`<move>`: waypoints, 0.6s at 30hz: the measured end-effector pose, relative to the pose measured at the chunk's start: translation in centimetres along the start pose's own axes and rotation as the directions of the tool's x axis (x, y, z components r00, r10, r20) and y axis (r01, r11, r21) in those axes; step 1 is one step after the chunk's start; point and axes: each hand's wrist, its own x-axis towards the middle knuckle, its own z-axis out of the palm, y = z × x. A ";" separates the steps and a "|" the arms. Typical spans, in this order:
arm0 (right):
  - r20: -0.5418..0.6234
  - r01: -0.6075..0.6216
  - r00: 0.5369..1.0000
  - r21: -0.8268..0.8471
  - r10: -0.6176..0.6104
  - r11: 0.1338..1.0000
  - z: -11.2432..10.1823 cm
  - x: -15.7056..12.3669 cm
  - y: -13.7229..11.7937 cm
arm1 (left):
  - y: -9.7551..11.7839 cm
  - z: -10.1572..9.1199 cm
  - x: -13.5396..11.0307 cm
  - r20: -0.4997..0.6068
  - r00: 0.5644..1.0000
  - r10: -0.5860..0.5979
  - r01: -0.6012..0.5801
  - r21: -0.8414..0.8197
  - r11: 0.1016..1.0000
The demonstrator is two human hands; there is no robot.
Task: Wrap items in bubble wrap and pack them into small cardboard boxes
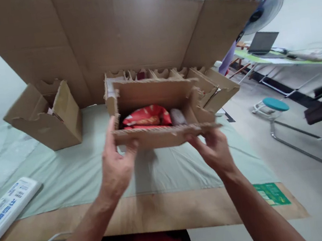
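Note:
Between my two hands an open cardboard box (pixel 158 141) is held over the table, its open top tilted toward me. Inside it lie a red shiny packet (pixel 145 116) and a small greyish object (pixel 177 117) whose kind I cannot make out. My left hand (pixel 117 162) grips the box's left front corner, thumb on the near wall. At the right front corner my right hand (pixel 213 149) holds on, fingers partly hidden beneath the rim. Behind it stands a row of cardboard boxes (pixel 203 80), partly covered by the held one.
Another open cardboard box (pixel 51 128) stands at the left. A tall cardboard panel (pixel 130 33) closes off the back. On the green cloth (pixel 168 171) at left lie a white power strip (pixel 11 207) and clear plastic (pixel 2 162). A stool (pixel 275 104) stands right, on the floor.

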 end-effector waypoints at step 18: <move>0.343 0.057 0.936 0.059 -0.074 0.997 6.0 -7.6 0.0 | -4.4 -8.3 -2.4 -0.401 0.901 -0.169 0.190 0.014 0.982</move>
